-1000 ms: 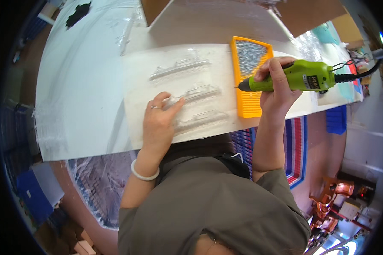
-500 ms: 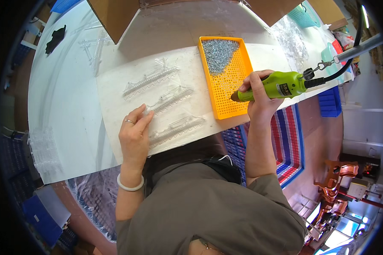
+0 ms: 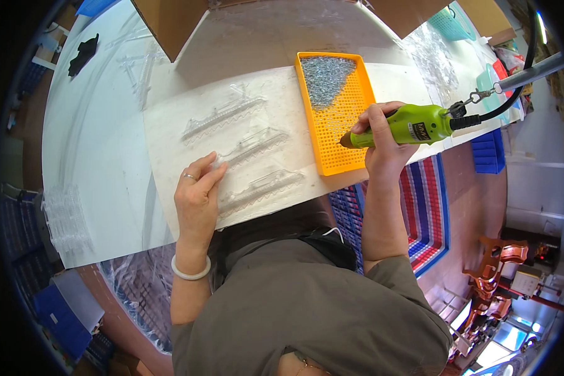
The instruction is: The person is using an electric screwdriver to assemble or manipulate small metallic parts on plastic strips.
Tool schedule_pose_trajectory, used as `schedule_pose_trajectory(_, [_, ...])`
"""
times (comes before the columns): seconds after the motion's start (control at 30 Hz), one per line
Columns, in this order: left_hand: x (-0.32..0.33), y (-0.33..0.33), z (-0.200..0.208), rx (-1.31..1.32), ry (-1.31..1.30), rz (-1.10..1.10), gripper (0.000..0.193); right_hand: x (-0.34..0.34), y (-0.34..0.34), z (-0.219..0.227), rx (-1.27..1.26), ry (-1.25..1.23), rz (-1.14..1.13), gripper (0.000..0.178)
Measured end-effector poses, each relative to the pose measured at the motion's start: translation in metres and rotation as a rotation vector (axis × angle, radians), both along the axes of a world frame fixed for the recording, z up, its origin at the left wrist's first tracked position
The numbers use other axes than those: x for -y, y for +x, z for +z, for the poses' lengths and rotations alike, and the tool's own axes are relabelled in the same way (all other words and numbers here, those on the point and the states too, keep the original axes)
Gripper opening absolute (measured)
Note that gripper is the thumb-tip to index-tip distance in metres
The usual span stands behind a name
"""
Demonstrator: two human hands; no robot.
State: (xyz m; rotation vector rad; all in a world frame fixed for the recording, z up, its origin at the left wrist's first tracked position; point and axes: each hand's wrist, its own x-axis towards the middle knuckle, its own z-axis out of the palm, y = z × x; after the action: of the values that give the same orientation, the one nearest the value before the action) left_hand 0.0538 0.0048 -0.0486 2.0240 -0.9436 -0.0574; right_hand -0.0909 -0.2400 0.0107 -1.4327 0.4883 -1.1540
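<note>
Right hand (image 3: 387,149) wraps the green power driver (image 3: 420,125), tip over the yellow tray (image 3: 329,135) by the bench (image 3: 106,207)'s near edge | left hand (image 3: 197,193), part-curled at the middle clear strip (image 3: 257,146), hold unclear | apparently picking up; calls for steady aim

I'm looking down on a white bench (image 3: 113,188) with a pale sheet (image 3: 169,156) over it. On the sheet, three clear plastic pieces (image 3: 222,119) lie rightward of the left hand (image 3: 197,194); a yellow tray (image 3: 328,138) sits just left of the right hand (image 3: 385,141). I see a black scrap (image 3: 83,55) well beyond the left hand.
</note>
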Motion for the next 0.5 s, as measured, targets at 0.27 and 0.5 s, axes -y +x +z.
schedule_pose_trajectory(0.27, [0.0013, 0.0006, 0.0003, -0.003, -0.013, -0.010, 0.016, 0.0027, 0.0005, -0.0002, 0.002, 0.000, 0.028, 0.007])
schedule_pose_trajectory(0.5, [-0.0037, 0.0043, -0.0026, 0.011, -0.035, -0.033, 0.021, -0.0033, 0.0050, 0.0008, -0.036, -0.024, 0.056, 0.008])
